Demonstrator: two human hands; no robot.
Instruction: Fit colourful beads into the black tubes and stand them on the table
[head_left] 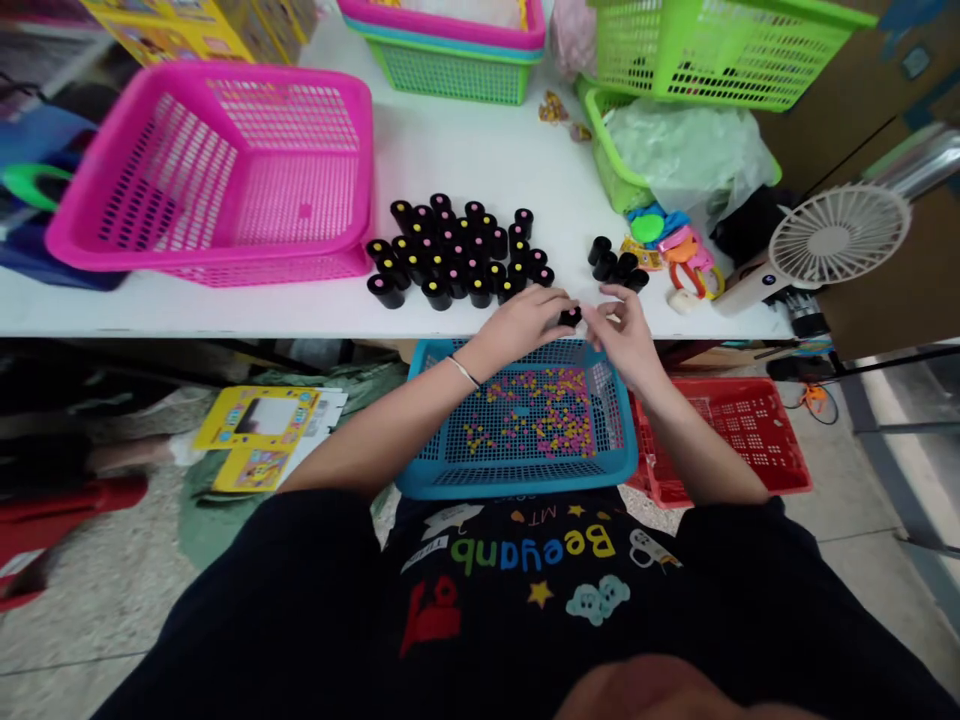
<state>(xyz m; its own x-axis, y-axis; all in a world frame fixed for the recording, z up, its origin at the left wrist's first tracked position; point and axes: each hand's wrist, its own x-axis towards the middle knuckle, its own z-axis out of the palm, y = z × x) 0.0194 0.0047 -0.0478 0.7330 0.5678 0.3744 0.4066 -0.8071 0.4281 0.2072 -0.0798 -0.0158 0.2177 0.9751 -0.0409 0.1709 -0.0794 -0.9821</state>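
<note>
Nearest the body, a blue basket (517, 488) sits against the dark shirt (555, 580), small pink and yellow beads (566, 410) scattered over its floor; a red basket (787, 440) stands lower, to its right. Beyond the blue basket's far rim, at the front edge of the white table (480, 150), the two hands meet at a short black tube (571, 317) with a pink dot on its end. The tube lies between them: the left hand (529, 318), with a thin band (465, 372) at the wrist, grips it between thumb and fingers, while the right hand (621, 328) is at its right side, thumb and fingers bent; whether these pinch a bead cannot be told at this size. Just past the left hand stands a crowd of black tubes (459, 255), their upper ends dotted pink or yellow. A smaller group of tubes (622, 267) lies past the right hand, near bright bands (682, 250) and a handheld fan (829, 238). Farther back are a pink basket (225, 265), at left, and green baskets (712, 50), at right.
</note>
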